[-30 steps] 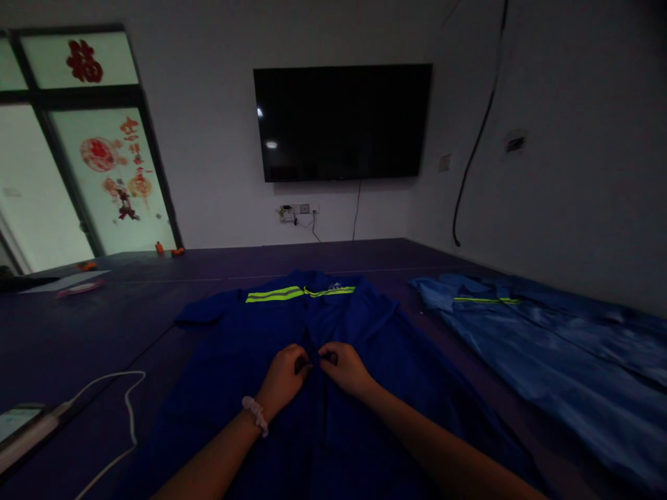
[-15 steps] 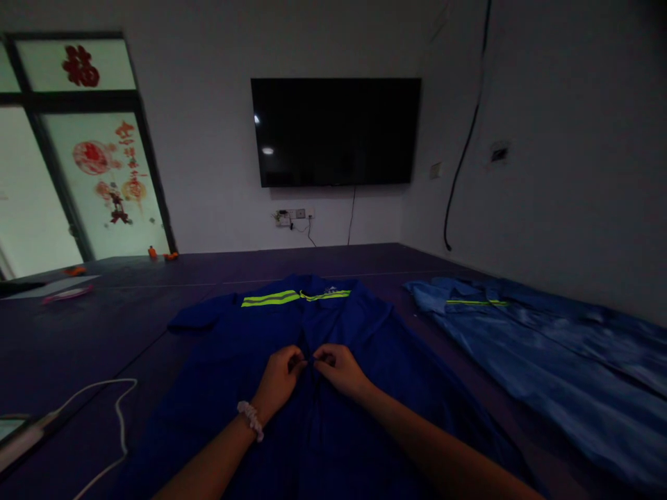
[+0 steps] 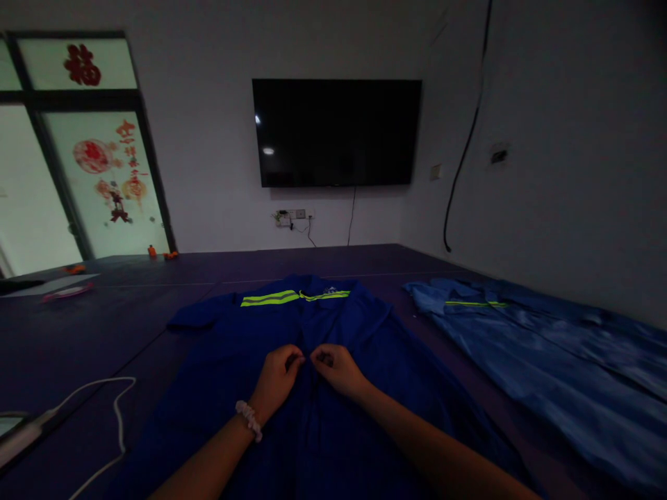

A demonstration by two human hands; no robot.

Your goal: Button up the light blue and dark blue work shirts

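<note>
A dark blue work jacket [image 3: 229,361] with a yellow reflective stripe lies flat on the dark table [image 3: 104,326] in front of me. My left hand [image 3: 278,378], with a pale hair tie on its wrist, and my right hand [image 3: 338,368] meet at the jacket's front closure. Both hands are closed, fingers pinching the fabric edges at the middle of the front. What sits between the fingertips is too dark to make out.
A lighter blue jacket [image 3: 531,347] with the same stripe lies spread at the right. A white cable [image 3: 112,403] and a phone [image 3: 15,434] lie at the left front. Papers [image 3: 52,286] rest far left. A black TV [image 3: 336,132] hangs on the back wall.
My view has shifted slightly, so the scene sits a little lower and to the left. Both hands stay pinched together at the jacket's front, edging a little farther up it.
</note>
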